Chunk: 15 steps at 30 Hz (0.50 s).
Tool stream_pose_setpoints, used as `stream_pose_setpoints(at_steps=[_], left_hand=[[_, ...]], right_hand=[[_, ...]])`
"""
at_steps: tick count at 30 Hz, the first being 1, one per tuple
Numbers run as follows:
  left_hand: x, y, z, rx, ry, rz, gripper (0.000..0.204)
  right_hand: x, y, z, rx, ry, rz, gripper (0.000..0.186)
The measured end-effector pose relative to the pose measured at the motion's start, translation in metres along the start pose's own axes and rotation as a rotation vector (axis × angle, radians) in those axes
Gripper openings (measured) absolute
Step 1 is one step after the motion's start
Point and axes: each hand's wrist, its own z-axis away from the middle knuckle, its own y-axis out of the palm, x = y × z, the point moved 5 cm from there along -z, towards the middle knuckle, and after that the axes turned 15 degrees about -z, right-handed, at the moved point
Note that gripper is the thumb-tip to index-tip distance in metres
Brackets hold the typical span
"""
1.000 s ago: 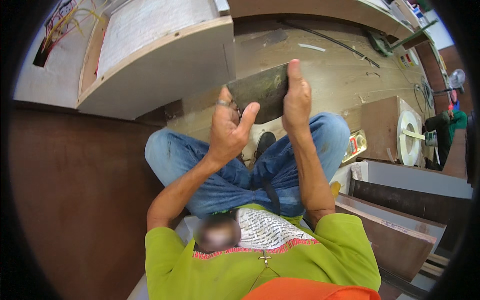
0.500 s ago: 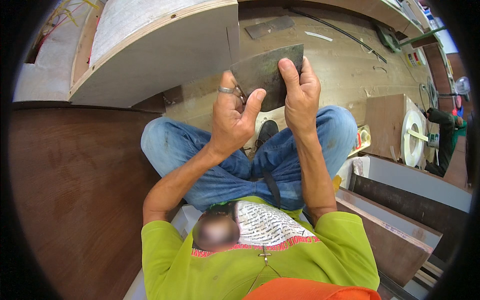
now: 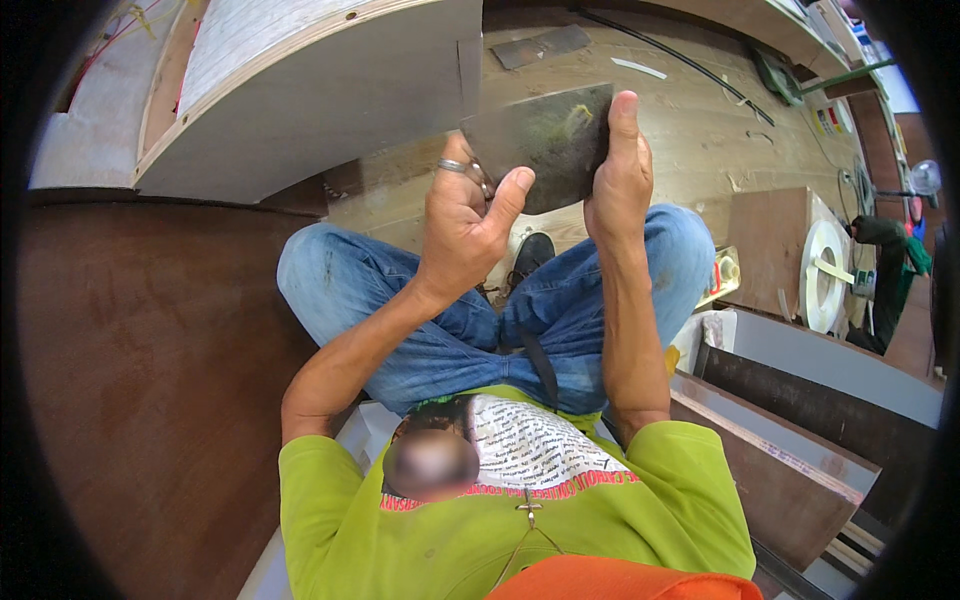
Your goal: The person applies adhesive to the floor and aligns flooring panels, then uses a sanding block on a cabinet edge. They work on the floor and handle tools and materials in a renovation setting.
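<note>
A dark, flat rectangular sheet (image 3: pixel 545 140) is held up between both hands — the left hand (image 3: pixel 465 225) is closed on its lower left edge, a ring on one finger, and the right hand (image 3: pixel 620 175) is clamped along its right edge, thumb pointing up. Just left of the hands a pale curved board (image 3: pixel 300 110) is seen; below them, bent knees in blue jeans (image 3: pixel 440 330).

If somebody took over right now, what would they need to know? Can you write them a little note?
Left hand and right hand both grip a dark flat sheet, one on each side, held up above the knees.
The sheet's top left corner is against the edge of the pale curved panel.
Person sits over a wooden floor, with boards at the right.
Done: sheet is in hand.
Left: cannot tell from this view.
</note>
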Motion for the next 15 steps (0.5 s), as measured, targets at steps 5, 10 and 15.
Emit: stream_pose_setpoints(at_steps=[5, 10, 15], left_hand=[[0.003, -0.001, 0.001, 0.008, -0.012, 0.015, 0.035], [-0.002, 0.008, 0.001, -0.037, 0.049, -0.034, 0.032], [0.005, 0.010, 0.002, -0.013, 0.036, -0.115, 0.034]], right_hand=[[0.002, 0.009, 0.004, 0.095, -0.042, -0.027, 0.019], [0.000, 0.003, 0.004, 0.032, -0.151, 0.019, 0.018], [-0.006, -0.009, -0.001, -0.036, -0.206, 0.140, 0.026]])
